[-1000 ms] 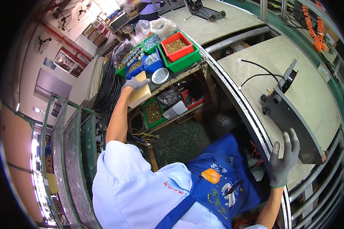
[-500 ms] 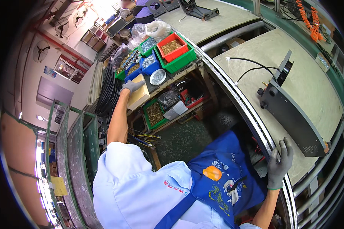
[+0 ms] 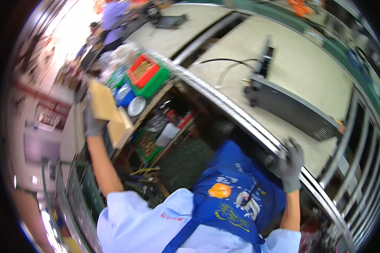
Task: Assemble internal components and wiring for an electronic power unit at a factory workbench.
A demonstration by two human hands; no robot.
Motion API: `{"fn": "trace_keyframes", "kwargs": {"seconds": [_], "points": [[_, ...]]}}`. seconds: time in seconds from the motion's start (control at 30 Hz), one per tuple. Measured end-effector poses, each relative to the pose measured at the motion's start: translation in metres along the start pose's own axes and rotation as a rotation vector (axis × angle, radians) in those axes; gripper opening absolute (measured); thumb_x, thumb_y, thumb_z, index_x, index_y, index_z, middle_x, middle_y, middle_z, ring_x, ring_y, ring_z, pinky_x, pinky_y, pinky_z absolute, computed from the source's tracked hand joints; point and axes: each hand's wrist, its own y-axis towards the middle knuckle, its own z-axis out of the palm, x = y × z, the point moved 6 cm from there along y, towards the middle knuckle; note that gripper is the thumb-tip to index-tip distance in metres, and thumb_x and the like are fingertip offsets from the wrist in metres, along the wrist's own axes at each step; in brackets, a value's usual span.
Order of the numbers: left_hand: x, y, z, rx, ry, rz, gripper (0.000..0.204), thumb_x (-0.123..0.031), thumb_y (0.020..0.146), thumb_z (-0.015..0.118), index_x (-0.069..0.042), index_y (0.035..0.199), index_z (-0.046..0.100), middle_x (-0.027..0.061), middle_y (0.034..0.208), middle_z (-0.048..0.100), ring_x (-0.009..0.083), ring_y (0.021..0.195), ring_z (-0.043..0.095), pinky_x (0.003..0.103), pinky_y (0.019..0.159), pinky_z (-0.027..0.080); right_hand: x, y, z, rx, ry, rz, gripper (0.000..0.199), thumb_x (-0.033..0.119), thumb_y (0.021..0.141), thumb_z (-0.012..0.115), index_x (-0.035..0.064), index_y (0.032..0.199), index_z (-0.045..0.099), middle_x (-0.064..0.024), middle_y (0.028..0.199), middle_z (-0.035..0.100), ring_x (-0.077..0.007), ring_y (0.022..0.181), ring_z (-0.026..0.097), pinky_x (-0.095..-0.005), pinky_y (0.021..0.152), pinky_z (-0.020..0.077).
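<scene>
My left hand (image 3: 93, 122), in a grey glove, is closed on the raised tan lid (image 3: 102, 100) of a small cardboard box. The box's lower part (image 3: 120, 130) sits on the parts stand, tilted in the picture. What lies inside the box cannot be made out. My right hand (image 3: 291, 164), gloved too, rests by the metal rail (image 3: 249, 122) of the workbench with its fingers apart and nothing in them. Beyond it on the bench lies a long black metal housing (image 3: 293, 109) with a black cable (image 3: 228, 60) at its far end.
Close to the box stand a white dish (image 3: 136, 106) of small parts, a blue bin (image 3: 124, 95), and a red bin (image 3: 142, 69) of brass-coloured parts above a green bin (image 3: 156, 83). A lower shelf holds more bins (image 3: 147, 145). A person in purple (image 3: 113, 23) is farther back.
My left hand has gone from lying on the box to lifting its lid. The view has turned, shifting everything leftward and blurring it. My right hand stays by the rail.
</scene>
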Motion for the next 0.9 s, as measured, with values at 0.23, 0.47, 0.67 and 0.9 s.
{"fn": "trace_keyframes", "kwargs": {"seconds": [0.23,0.47,0.67,0.9], "points": [[-0.131,0.099,0.111,0.227,-1.010,0.000,0.045,-0.021,0.106,0.046,-0.001,0.146,0.047,0.0188,0.144,0.055,0.0303,0.126,0.060,0.043,0.104,0.052,0.020,0.006,-0.011,-0.056,0.043,0.003,0.030,0.006,0.080,0.069,0.0025,0.110,0.067,-0.0176,0.115,0.066,-0.0359,0.100,0.064,-0.0437,0.088,0.0510],[-0.324,0.132,0.357,0.371,-0.430,0.411,0.030,-0.018,0.096,0.066,0.001,0.119,0.066,0.0075,0.101,0.071,0.0132,0.088,0.067,0.028,0.080,0.055,0.020,-0.013,-0.041,-0.120,-0.049,0.085,0.028,0.006,0.080,0.069,0.0039,0.108,0.067,-0.0171,0.115,0.067,-0.0354,0.099,0.064,-0.0437,0.087,0.0515],[-0.384,0.046,0.481,0.974,-0.289,0.713,0.023,-0.010,0.094,0.062,-0.001,0.115,0.066,0.0158,0.085,0.071,0.0234,0.081,0.070,0.035,0.076,0.055,0.001,-0.051,-0.096,-0.160,-0.233,0.227,0.027,0.003,0.080,0.068,0.0018,0.108,0.068,-0.0184,0.115,0.067,-0.0375,0.105,0.065,-0.0423,0.090,0.0533],[-0.396,0.008,0.505,0.955,0.014,0.898,0.022,-0.018,0.096,0.058,-0.005,0.111,0.068,0.0216,0.094,0.071,0.0387,0.086,0.069,0.043,0.078,0.054,-0.069,-0.152,-0.243,-0.083,-0.690,0.455,0.027,0.010,0.084,0.070,0.0010,0.110,0.067,-0.0196,0.115,0.068,-0.0373,0.107,0.065,-0.0447,0.094,0.0511]]}}
